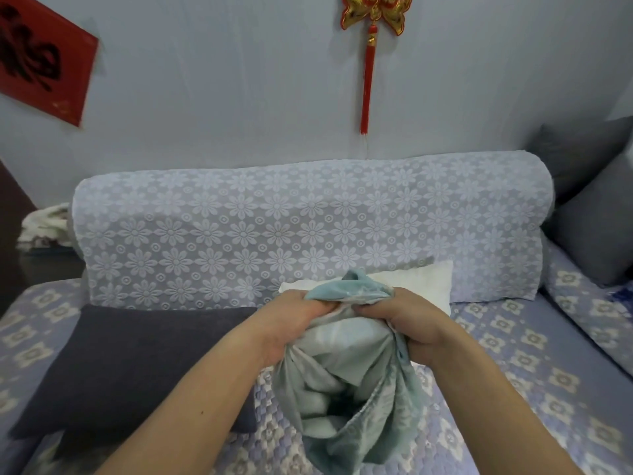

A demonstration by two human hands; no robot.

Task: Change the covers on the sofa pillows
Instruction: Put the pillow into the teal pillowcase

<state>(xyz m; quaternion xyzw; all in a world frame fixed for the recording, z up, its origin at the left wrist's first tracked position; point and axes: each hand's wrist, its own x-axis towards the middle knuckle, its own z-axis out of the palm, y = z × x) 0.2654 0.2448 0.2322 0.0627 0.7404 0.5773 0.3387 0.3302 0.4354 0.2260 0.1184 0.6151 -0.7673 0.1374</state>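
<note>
Both hands (curled) gripping teal cover (346, 399)

- Left of my grip, the dark pillow (137, 365) blocks the seat.
- Just behind it, the white pillow (414, 286) and backrest (274, 228) close the way.
- Right, bare quilted seat (513, 354) lies open.

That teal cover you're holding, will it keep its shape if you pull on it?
Probably not: the teal cover bunches and hangs in folds between the left hand and right hand, so it looks floppy. Likely light; its sheen hints it may slip.
</note>
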